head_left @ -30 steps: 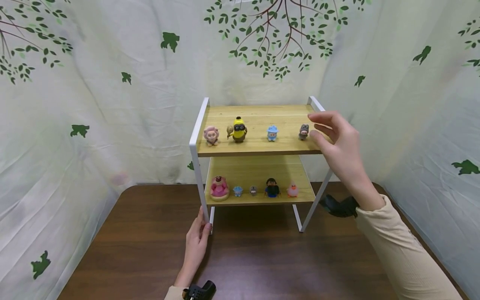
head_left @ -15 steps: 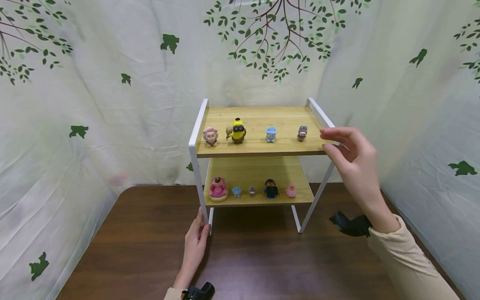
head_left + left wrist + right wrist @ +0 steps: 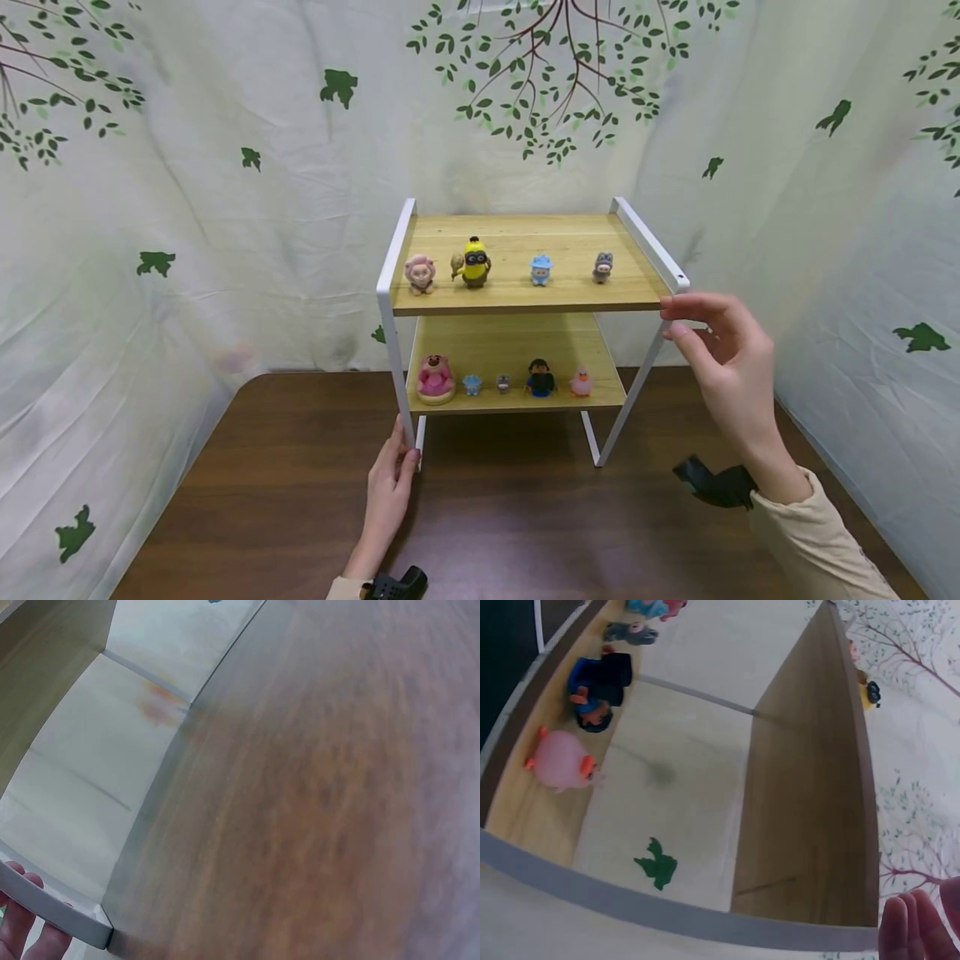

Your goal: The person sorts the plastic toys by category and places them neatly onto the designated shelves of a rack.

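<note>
A two-tier shelf with wooden boards and a white frame [image 3: 648, 242] stands on the brown table. My left hand [image 3: 387, 483] holds its left front leg [image 3: 397, 375] low down; the left wrist view has the fingers [image 3: 16, 928] behind the white bar. My right hand [image 3: 727, 362] is at the upper right front corner, holding nothing, thumb apart from the bent fingers, fingertips right at the post. On the top board stand a pink figurine [image 3: 420, 273], a yellow Minion figurine [image 3: 475, 262], a blue-hatted figurine [image 3: 541, 270] and a grey figurine [image 3: 602, 267].
The lower board carries a pink bear figure [image 3: 436, 379], small blue [image 3: 472, 384] and grey [image 3: 503, 383] figurines, a dark-haired figure [image 3: 540, 377] and a pink bird figure [image 3: 581, 382]. Behind the table [image 3: 300, 467] hangs a pale curtain [image 3: 285, 250] with leaf prints.
My right hand has moved from beside the grey figurine rightward and down to the shelf's right front corner. The left hand stays on the leg, and the figurines stand where they stood.
</note>
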`<state>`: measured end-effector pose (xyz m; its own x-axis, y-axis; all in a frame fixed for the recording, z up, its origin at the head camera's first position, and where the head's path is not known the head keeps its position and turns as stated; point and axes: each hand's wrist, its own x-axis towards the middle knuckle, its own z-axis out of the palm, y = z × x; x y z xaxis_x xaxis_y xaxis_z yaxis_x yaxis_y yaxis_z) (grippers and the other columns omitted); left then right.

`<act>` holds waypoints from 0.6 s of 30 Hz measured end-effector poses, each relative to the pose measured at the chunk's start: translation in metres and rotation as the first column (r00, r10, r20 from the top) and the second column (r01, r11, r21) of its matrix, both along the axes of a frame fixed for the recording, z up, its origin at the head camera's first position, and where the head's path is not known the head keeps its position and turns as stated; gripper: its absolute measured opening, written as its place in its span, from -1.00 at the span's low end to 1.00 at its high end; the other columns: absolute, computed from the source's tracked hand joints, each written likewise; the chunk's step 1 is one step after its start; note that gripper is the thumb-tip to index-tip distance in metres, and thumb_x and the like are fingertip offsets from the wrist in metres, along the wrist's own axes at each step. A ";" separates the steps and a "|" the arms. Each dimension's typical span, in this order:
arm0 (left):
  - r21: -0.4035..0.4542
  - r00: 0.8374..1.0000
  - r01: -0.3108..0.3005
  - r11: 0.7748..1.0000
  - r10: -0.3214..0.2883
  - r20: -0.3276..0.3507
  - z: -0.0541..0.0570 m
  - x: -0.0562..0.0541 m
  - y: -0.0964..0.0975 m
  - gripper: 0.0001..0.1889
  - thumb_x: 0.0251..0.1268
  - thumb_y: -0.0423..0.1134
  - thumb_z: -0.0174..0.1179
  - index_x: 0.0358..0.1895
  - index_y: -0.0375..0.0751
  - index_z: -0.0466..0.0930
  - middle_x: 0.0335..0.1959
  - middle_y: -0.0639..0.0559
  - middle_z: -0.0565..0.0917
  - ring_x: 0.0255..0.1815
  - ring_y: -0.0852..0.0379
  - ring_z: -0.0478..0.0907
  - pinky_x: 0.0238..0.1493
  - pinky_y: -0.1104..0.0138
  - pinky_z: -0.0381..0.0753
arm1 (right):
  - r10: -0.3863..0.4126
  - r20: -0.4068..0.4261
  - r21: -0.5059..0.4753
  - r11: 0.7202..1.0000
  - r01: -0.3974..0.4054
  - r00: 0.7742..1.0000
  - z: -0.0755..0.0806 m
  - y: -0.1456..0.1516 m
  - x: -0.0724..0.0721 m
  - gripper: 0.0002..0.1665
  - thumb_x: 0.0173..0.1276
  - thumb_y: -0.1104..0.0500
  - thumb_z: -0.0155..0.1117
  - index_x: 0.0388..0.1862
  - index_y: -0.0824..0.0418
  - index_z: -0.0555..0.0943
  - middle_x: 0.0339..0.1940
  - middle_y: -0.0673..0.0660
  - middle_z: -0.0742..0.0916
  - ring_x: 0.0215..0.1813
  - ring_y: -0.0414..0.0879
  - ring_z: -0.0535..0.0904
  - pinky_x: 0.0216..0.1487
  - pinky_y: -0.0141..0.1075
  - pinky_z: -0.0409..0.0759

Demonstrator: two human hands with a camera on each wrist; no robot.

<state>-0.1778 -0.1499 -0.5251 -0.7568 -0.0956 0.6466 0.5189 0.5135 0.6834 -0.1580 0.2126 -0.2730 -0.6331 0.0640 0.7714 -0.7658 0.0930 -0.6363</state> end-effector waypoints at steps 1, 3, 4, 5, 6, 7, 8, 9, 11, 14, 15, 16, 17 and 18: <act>0.000 1.000 0.002 1.000 -0.002 0.002 0.000 0.000 0.000 -0.35 0.15 -0.71 0.12 0.36 -0.49 0.19 -0.29 -0.23 0.55 -0.35 0.00 0.54 -0.31 0.60 0.51 | -0.009 -0.002 0.003 1.000 0.009 1.000 -0.003 0.001 0.000 -0.71 0.23 0.61 0.12 -0.05 0.61 0.48 -0.14 0.28 0.66 -0.16 0.00 0.60 -0.13 -0.41 0.57; -0.003 1.000 0.003 1.000 -0.003 0.006 0.000 0.001 -0.001 -0.33 0.16 -0.70 0.13 0.39 -0.43 0.18 -0.26 -0.22 0.56 -0.32 0.05 0.55 -0.29 0.60 0.51 | -0.004 -0.007 -0.005 1.000 0.004 1.000 -0.009 0.004 0.001 -0.71 0.22 0.62 0.11 -0.05 0.63 0.48 -0.14 0.28 0.66 -0.16 0.00 0.61 -0.13 -0.41 0.57; -0.004 1.000 0.007 1.000 -0.007 0.008 0.000 0.002 -0.002 -0.31 0.17 -0.68 0.13 0.40 -0.38 0.18 -0.24 -0.21 0.56 -0.31 0.08 0.55 -0.29 0.60 0.51 | 0.000 -0.012 -0.011 1.000 0.000 1.000 -0.012 0.005 0.001 -0.71 0.22 0.62 0.11 -0.05 0.63 0.47 -0.14 0.28 0.66 -0.15 -0.01 0.60 -0.13 -0.41 0.57; -0.007 1.000 0.011 1.000 -0.011 0.012 0.000 0.002 -0.003 -0.30 0.19 -0.66 0.13 0.42 -0.33 0.17 -0.22 -0.20 0.57 -0.29 0.11 0.54 -0.29 0.60 0.52 | 0.005 -0.017 -0.018 1.000 -0.005 1.000 -0.014 0.007 0.001 -0.71 0.21 0.63 0.10 -0.05 0.64 0.47 -0.15 0.28 0.66 -0.14 -0.01 0.61 -0.13 -0.41 0.57; -0.010 1.000 0.015 1.000 -0.015 0.016 0.001 0.003 -0.003 -0.29 0.21 -0.64 0.14 0.44 -0.28 0.17 -0.20 -0.18 0.57 -0.27 0.13 0.54 -0.29 0.58 0.53 | 0.015 -0.020 -0.027 1.000 -0.016 1.000 -0.018 0.008 0.001 -0.70 0.21 0.64 0.09 -0.05 0.65 0.46 -0.15 0.28 0.66 -0.14 -0.01 0.61 -0.13 -0.41 0.57; -0.012 1.000 0.019 1.000 -0.019 0.017 0.001 0.004 -0.004 -0.29 0.22 -0.62 0.14 0.45 -0.24 0.17 -0.19 -0.17 0.58 -0.27 0.15 0.53 -0.29 0.57 0.54 | 0.023 -0.022 -0.033 0.999 -0.023 1.000 -0.021 0.009 0.001 -0.70 0.21 0.64 0.08 -0.05 0.66 0.46 -0.14 0.28 0.66 -0.14 -0.01 0.61 -0.14 -0.40 0.57; -0.014 1.000 0.022 1.000 -0.022 0.021 0.002 0.004 -0.005 -0.29 0.23 -0.60 0.15 0.46 -0.20 0.17 -0.18 -0.15 0.58 -0.26 0.17 0.52 -0.30 0.55 0.55 | 0.026 -0.019 -0.035 0.999 -0.026 0.999 -0.024 0.010 0.001 -0.70 0.21 0.65 0.07 -0.05 0.67 0.45 -0.14 0.28 0.67 -0.14 -0.02 0.61 -0.14 -0.40 0.57; -0.015 0.999 0.027 1.000 -0.027 0.023 0.003 0.005 -0.006 -0.29 0.25 -0.58 0.15 0.46 -0.17 0.17 -0.19 -0.14 0.58 -0.26 0.18 0.51 -0.30 0.54 0.55 | 0.023 -0.014 -0.031 0.999 -0.023 1.000 -0.027 0.011 0.001 -0.70 0.21 0.65 0.07 -0.05 0.67 0.45 -0.14 0.27 0.67 -0.13 -0.02 0.60 -0.14 -0.41 0.57; -0.021 0.999 0.036 0.999 -0.035 0.025 0.004 0.006 -0.007 -0.30 0.27 -0.55 0.15 0.46 -0.16 0.17 -0.20 -0.12 0.58 -0.25 0.18 0.50 -0.30 0.53 0.55 | 0.003 0.007 -0.011 1.000 -0.003 1.000 -0.033 0.013 0.003 -0.70 0.22 0.64 0.07 -0.04 0.65 0.45 -0.13 0.25 0.67 -0.13 -0.04 0.61 -0.14 -0.41 0.57; -0.036 0.998 0.042 0.998 -0.041 0.036 0.005 0.007 -0.008 -0.30 0.28 -0.53 0.15 0.47 -0.16 0.16 -0.22 -0.10 0.58 -0.24 0.19 0.50 -0.25 0.59 0.51 | -0.030 0.030 0.029 0.999 0.029 0.999 -0.040 0.015 0.004 -0.71 0.24 0.62 0.08 -0.04 0.62 0.47 -0.13 0.24 0.67 -0.14 -0.06 0.61 -0.14 -0.42 0.57; -0.042 0.998 0.045 0.998 -0.043 0.038 0.005 0.007 -0.009 -0.30 0.27 -0.53 0.16 0.47 -0.16 0.16 -0.23 -0.10 0.58 -0.24 0.18 0.50 -0.23 0.61 0.48 | -0.037 0.033 0.039 0.999 0.036 0.999 -0.042 0.015 0.004 -0.72 0.25 0.62 0.08 -0.04 0.62 0.47 -0.13 0.25 0.66 -0.14 -0.07 0.61 -0.14 -0.42 0.57; -0.051 0.998 0.046 0.998 -0.044 0.042 0.005 0.008 -0.009 -0.29 0.27 -0.53 0.16 0.47 -0.16 0.15 -0.22 -0.09 0.58 -0.23 0.18 0.50 -0.19 0.64 0.46 | -0.044 0.038 0.045 0.998 0.042 0.998 -0.044 0.016 0.005 -0.72 0.25 0.61 0.09 -0.04 0.61 0.47 -0.13 0.25 0.66 -0.15 -0.07 0.61 -0.14 -0.42 0.57; -0.058 0.998 0.049 0.997 -0.046 0.046 0.005 0.009 -0.010 -0.28 0.26 -0.54 0.16 0.47 -0.17 0.15 -0.22 -0.09 0.59 -0.23 0.17 0.51 -0.16 0.66 0.44 | -0.052 0.043 0.054 0.997 0.050 0.998 -0.046 0.016 0.005 -0.72 0.25 0.61 0.09 -0.04 0.61 0.48 -0.14 0.25 0.66 -0.16 -0.08 0.61 -0.14 -0.42 0.57; -0.059 0.997 0.055 0.997 -0.052 0.052 0.006 0.009 -0.010 -0.28 0.26 -0.54 0.16 0.48 -0.16 0.14 -0.23 -0.08 0.59 -0.22 0.17 0.51 -0.14 0.67 0.43 | -0.069 0.051 0.065 0.996 0.065 0.996 -0.047 0.017 0.005 -0.72 0.25 0.61 0.10 -0.04 0.59 0.49 -0.14 0.24 0.66 -0.17 -0.09 0.61 -0.14 -0.43 0.57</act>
<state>-0.1685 -0.1599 -0.5193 -0.7919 -0.0166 0.6105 0.5120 0.5269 0.6784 -0.1531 0.2295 -0.3204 -0.6695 0.0596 0.7405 -0.7216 0.1844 -0.6673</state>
